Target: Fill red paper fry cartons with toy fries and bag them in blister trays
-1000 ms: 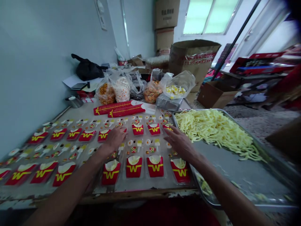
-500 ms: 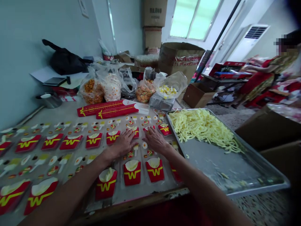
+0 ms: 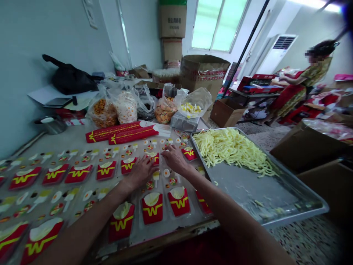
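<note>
Red flat cartons point(image 3: 152, 218), each with a yellow "W", are lying in clear plastic packs across the grey table point(image 3: 72, 141). The left hand point(image 3: 142, 171), fingers loosely spread, is reaching onto one in the far row; the right hand point(image 3: 175, 159) is bending its fingers nearby, whether gripping I cannot tell. Two long red sleeves point(image 3: 135, 133) are also showing "W"; a brown cardboard box point(image 3: 173, 32) is bearing unreadably small print.

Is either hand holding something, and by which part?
It cannot be told: the left hand is at a red fry carton, the right hand just beside it, but any grip is unclear.
</note>
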### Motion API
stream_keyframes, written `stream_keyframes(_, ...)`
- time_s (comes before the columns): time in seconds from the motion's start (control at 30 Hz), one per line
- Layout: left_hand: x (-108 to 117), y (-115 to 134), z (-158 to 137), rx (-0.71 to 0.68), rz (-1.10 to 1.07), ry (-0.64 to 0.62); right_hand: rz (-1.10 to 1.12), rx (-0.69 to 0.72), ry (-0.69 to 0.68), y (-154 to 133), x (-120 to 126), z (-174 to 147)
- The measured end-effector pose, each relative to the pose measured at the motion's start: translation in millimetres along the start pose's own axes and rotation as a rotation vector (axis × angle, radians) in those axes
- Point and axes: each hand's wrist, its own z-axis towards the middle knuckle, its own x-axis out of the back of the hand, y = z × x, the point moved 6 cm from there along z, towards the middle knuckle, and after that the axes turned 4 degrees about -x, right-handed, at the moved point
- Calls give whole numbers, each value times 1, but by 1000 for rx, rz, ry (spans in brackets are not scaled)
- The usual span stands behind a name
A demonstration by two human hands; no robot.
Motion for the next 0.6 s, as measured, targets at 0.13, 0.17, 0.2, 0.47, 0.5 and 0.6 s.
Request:
stream_keyframes(0.13, 4, 3, -1, 31, 21, 3, -18, -9, -118, -22, -17, 45)
stream_keyframes(0.17, 6, 3, -1, 34, 28, 4, -24, -12, -137, -26, -22, 56)
stream_keyframes(0.2, 6, 3, 0, 32, 37, 7, -29, -13, -154, -29, -27, 65)
stream_keyframes(0.47, 4, 1, 1, -11, 105, -2, -77, 58, -320, -36, -46, 100)
stream_keyframes(0.5, 4, 0, 2, -3, 104, -9, -78, 74, -353, -36, -47, 103)
stream_keyframes(0.6, 4, 0, 2, 1, 105, -32, -86, 111, -497, -39, -49, 115)
